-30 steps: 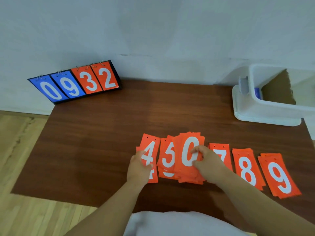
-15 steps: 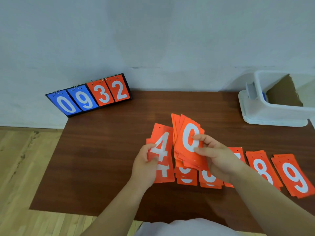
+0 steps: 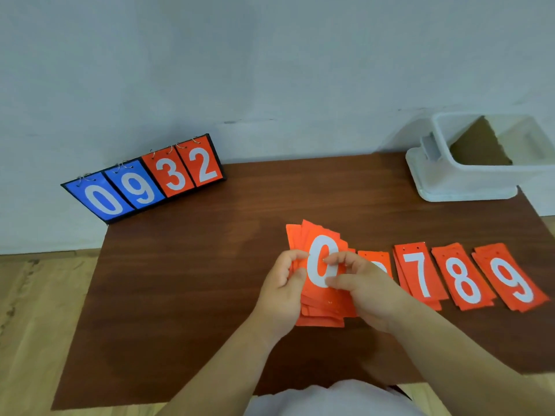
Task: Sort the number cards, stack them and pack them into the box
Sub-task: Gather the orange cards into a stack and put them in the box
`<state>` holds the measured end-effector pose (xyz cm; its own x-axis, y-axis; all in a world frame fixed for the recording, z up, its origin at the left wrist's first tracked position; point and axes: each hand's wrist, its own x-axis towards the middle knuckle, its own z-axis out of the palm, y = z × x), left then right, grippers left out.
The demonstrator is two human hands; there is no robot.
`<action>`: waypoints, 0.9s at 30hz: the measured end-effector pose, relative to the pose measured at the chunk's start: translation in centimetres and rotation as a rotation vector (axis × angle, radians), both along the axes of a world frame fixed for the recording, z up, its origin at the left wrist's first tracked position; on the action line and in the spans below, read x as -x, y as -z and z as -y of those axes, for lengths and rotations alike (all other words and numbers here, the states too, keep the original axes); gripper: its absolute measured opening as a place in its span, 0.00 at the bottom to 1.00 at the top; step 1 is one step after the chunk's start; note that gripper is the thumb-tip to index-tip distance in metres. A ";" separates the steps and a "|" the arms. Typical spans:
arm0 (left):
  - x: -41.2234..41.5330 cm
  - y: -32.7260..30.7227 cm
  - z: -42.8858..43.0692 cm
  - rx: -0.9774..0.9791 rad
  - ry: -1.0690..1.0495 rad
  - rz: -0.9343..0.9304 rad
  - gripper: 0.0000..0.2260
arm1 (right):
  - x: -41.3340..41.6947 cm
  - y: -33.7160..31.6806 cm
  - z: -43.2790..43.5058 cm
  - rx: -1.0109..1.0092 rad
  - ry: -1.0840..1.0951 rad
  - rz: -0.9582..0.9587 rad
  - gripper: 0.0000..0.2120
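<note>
A thick, uneven stack of red number cards (image 3: 322, 283), with a 0 on top, is held up off the table (image 3: 186, 280) at lower centre of the frame. It is gripped from both sides: the left hand (image 3: 280, 291) is curled around its left edge with the thumb laid on the face, and the right hand (image 3: 365, 288) is closed on the right edge, fingertips (image 3: 332, 261) pinching the top card over the zero. Held this way, the fanned edges can probably be squared before more cards are added

To the right, separate piles are laid in a row in order, faces up: a partly hidden pile (image 3: 375, 261) just behind the right hand, then the 7 (image 3: 419, 274), the 8 (image 3: 462, 279) and the 9 (image 3: 510, 280), so that they can be gathered in sequence. The white box (image 3: 468, 181) is set at the upper right, well apart from the cards, with nothing packed yet as far as can be seen. A scoreboard flip stand (image 3: 147, 180) reading 0932 is propped against the wall at the upper left
</note>
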<state>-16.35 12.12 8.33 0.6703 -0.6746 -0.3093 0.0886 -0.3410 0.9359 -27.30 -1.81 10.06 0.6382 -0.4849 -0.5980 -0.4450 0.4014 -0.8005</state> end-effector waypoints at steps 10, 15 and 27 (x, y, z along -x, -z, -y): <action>1.5 5.2 2.4 -0.421 0.041 0.096 0.21 | 6.5 0.8 5.3 0.591 -0.104 -0.373 0.15; 4.6 7.3 6.2 -0.653 0.011 0.059 0.34 | 10.3 2.1 9.0 0.568 -0.146 -0.415 0.14; 9.5 8.9 12.5 -1.030 -0.079 0.208 0.47 | 13.9 2.6 18.0 0.467 -0.263 -0.309 0.15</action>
